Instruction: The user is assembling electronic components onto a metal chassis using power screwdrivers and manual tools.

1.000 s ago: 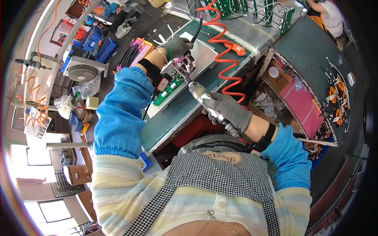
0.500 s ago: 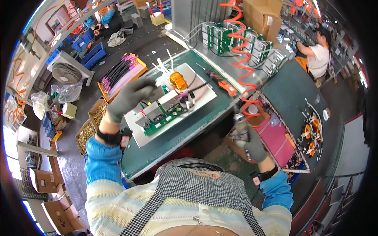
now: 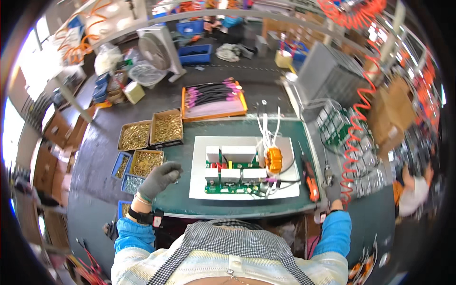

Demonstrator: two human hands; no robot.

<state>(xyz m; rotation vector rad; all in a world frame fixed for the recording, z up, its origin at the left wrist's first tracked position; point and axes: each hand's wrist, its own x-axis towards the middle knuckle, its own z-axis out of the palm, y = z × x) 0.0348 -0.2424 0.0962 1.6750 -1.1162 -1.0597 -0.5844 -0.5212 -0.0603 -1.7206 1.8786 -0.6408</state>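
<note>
My left hand (image 3: 161, 181), in a grey glove, hovers between the small parts bins and the white plate. Its fingers are curled together at the tips; whatever they may pinch is too small to name. At the bench's right side my gloved right hand (image 3: 334, 192) is closed around an air screwdriver (image 3: 328, 175), somewhat blurred. Between the hands lies the white plate (image 3: 199, 187), bearing a green circuit board (image 3: 228, 189) with white blocks. An orange-wound coil (image 3: 273, 160) with white leads (image 3: 269, 135) sits at the plate's right.
Bins of brass-coloured fasteners (image 3: 167, 128) and a blue bin of silver ones (image 3: 134, 184) stand left. A tray of black cables (image 3: 213, 93) lies beyond the bench. Right of the plate is a red-and-black hand tool (image 3: 310, 183); a red coiled hose (image 3: 354, 142) hangs nearby.
The view has swung round, so the bench now lies level. My left hand has moved off the board toward the bins. My right hand still grips the air screwdriver, now beside the bench's right edge.
</note>
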